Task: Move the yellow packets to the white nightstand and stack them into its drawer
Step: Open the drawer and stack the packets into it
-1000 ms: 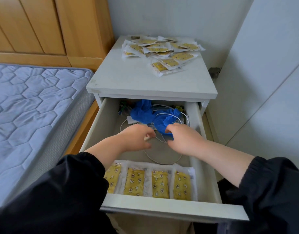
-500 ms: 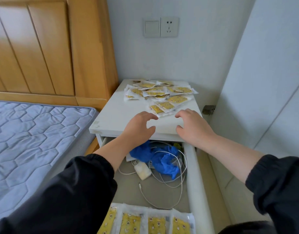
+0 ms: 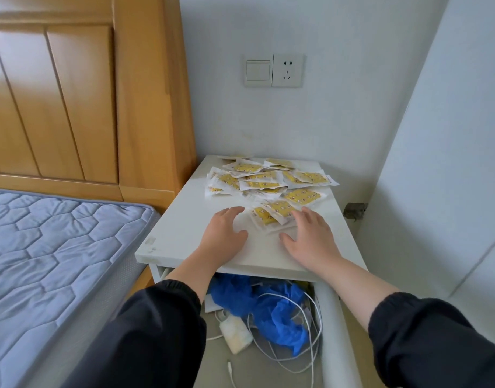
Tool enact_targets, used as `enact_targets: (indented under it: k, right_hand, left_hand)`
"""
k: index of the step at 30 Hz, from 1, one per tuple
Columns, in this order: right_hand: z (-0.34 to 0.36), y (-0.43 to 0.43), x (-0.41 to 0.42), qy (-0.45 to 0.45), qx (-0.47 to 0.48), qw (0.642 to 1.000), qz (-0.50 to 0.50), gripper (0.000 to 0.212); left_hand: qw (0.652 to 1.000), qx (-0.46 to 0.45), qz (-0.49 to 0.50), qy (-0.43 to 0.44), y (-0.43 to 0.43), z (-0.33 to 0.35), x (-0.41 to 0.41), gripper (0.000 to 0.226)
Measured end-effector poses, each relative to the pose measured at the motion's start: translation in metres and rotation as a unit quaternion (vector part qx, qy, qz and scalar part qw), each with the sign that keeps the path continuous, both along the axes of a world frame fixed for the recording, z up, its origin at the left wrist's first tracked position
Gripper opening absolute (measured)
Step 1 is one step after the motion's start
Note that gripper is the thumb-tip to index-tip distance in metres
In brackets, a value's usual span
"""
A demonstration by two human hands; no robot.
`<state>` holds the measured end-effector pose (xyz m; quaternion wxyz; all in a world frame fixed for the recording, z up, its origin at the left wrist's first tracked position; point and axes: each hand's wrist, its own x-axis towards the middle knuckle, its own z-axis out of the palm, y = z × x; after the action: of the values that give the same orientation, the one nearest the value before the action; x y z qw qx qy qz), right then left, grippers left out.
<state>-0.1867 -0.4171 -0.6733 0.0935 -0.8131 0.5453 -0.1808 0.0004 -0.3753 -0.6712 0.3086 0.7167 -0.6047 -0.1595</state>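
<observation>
- Packets point(image 3: 268, 179) — yellow, with clear white edges — are lying in a loose, overlapping heap on the far half of the nightstand point(image 3: 184, 233) top, none of them in a hand.
- Left hand point(image 3: 226, 233) is reaching over the top with its fingers point(image 3: 231, 212) spread and nearly straight, holding nothing, just left of the nearest packets.
- Right hand point(image 3: 313, 238) is reaching in beside it, fingers likewise spread and gripping nothing; its fingertips point(image 3: 306, 212) are lying at the edge of the nearest packets, though I cannot tell whether they are touching.
- Those nearest packets are sitting between the two hands.
- Drawer point(image 3: 331, 317) is standing pulled out below the top, toward the camera, with its front out of view.
- Blue bag point(image 3: 271, 306) is lying crumpled at the back of the drawer, a white cable point(image 3: 313, 331) is looping over it, and a white charger point(image 3: 236, 333) is lying just beside it on the left.
- Black sleeves point(image 3: 156, 331) are covering both arms up to mid-forearm.
- Bed point(image 3: 59, 247) with a blue quilted mattress is standing left of the nightstand, a wooden headboard point(image 3: 73, 93) rising behind it — a switch point(image 3: 257, 70) and socket point(image 3: 287, 70) are sitting on the wall above.
</observation>
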Motion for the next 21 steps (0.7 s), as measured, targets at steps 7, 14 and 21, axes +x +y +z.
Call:
enact_targets:
  k: [7,14,21]
  right_hand:
    - [-0.003,-0.010,0.006,-0.034,-0.014,0.999,0.027,0.046]
    - [-0.005,-0.010,0.004,-0.082,-0.040,0.995,0.031,0.041]
    - [-0.007,-0.012,0.007,-0.011,-0.015,0.999,0.037,0.047]
  left_hand:
    - [0.998,0.043,0.002,0.048,-0.020,0.001,0.002,0.049]
    - [0.988,0.001,0.054,0.142,-0.020,0.004,-0.004,0.042]
    - [0.976,-0.007,0.088,0.197,-0.027,0.006,-0.008,0.044]
